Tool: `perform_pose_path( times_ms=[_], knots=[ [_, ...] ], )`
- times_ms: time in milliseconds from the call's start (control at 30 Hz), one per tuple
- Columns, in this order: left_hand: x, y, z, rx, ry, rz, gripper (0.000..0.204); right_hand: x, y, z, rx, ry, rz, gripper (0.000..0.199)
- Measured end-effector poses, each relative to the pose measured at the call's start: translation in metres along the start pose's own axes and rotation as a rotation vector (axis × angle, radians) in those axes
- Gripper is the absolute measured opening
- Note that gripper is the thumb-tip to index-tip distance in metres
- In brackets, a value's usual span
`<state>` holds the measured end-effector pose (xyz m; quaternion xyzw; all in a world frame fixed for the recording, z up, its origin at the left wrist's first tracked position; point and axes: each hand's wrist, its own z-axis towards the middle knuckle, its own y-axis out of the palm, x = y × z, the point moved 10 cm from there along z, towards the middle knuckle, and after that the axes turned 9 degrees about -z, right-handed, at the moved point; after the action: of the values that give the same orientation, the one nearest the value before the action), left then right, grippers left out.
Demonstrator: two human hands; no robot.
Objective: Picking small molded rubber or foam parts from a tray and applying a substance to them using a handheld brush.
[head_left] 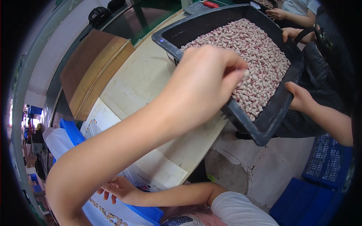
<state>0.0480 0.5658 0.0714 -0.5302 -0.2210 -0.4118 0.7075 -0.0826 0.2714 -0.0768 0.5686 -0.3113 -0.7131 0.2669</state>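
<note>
My left hand (211, 77) reaches across from the lower left over the near side of a black plastic bin (181, 32). Thumb and fingers are pinched on a small whitish piece (246, 74). The bin holds a heap of small speckled pink-and-white pieces (260, 56), like beans or shells. Lower down, my right hand (122, 191) hangs over a white-lined blue container (147, 213), partly behind my left forearm. Its visible fingers are loosely bent and apart, with nothing seen in them. Small brownish pieces (107, 215) lie scattered on the white lining.
A person's hand (299, 97) grips the bin's right rim; their other hand (290, 34) is at its far corner. A brown box (94, 64) stands left on the pale table (139, 75). Blue crates (301, 203) sit on the floor. Another hand (277, 14) is far right.
</note>
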Motion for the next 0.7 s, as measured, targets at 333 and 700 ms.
perform_pose_path(
  times_ms=[333, 700],
  knots=[
    [0.016, -0.068, -0.062, -0.008, 0.107, 0.074, 0.02, 0.044, 0.012, 0.056, 0.055, 0.021, 0.023, 0.033],
    [0.029, -0.335, -0.332, 0.499, -0.505, 0.39, 0.018, 0.027, -0.013, 0.135, 0.118, 0.012, -0.021, 0.034]
  ],
)
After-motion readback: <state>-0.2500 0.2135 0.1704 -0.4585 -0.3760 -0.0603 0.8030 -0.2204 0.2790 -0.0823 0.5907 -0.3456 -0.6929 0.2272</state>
